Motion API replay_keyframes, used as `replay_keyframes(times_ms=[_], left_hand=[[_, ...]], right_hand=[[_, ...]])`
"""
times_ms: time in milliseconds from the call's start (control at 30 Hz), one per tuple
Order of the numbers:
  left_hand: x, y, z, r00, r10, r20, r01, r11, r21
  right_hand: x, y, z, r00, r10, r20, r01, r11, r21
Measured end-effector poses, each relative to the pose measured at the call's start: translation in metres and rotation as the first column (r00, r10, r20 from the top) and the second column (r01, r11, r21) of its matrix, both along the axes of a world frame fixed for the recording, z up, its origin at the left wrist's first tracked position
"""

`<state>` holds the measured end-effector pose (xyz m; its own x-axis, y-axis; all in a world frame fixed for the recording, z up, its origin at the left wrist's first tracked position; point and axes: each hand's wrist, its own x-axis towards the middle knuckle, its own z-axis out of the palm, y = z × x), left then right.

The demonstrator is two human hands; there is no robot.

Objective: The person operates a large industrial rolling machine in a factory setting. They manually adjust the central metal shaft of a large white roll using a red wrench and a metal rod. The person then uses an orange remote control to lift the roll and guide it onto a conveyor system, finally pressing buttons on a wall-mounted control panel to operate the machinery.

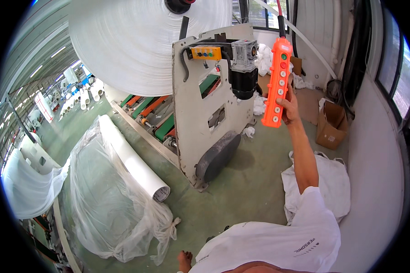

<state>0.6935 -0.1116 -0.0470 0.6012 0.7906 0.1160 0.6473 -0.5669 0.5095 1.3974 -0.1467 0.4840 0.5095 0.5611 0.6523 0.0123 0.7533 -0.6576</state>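
Right hand (290,108): raised at arm's length, fingers closed around the lower back of an orange pendant control (277,84), thumb at its edge. The pendant hangs upright from a cable (280,18) that runs up out of view; a column of round buttons faces the camera.

Left hand: not in view; its state cannot be told.

Just left of the pendant: a grey motor and gearbox (244,68) bolted to the white side plate (200,113) of a winding machine, with a small yellow button box (206,53) on the plate's top edge.

Above the plate: a very large white roll (136,41) on its shaft, overhanging the green floor (241,182).

On the floor toward its left side: a smaller white roll (132,157) lying half inside a loose clear plastic bag (105,204). Near the right wall: a heap of white cloth (332,182) beside the person's arm, and a cardboard box (331,125).

Bottom edge: a bare foot (184,261).

Risks, as judged:
- Buttons sit close together; a thumb slip could start the wrong motion.
- The heavy roll could swing or drop if moved abruptly.
- A bare foot is unprotected near the plate's base.
- Loose plastic and cloth could snag or trip.
- The pendant cable could catch on the motor.
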Motion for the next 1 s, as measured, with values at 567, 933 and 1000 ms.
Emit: replay_keyframes(times_ms=[567,933,1000], left_hand=[[-0.005,0.007,-0.033,0.992,0.040,-0.118,-0.016,0.980,0.196],[0.007,0.012,-0.023,0.989,0.079,-0.122,-0.081,0.997,-0.010],[0.015,0.017,-0.024,0.990,0.068,-0.123,-0.071,0.997,-0.014]], right_hand=[[-0.007,0.001,0.009,0.997,-0.041,0.067,0.045,0.998,-0.048],[0.018,0.002,0.042,0.973,-0.229,0.017,0.230,0.970,-0.074],[0.022,-0.002,0.047,0.972,-0.228,0.051,0.233,0.956,-0.176]])
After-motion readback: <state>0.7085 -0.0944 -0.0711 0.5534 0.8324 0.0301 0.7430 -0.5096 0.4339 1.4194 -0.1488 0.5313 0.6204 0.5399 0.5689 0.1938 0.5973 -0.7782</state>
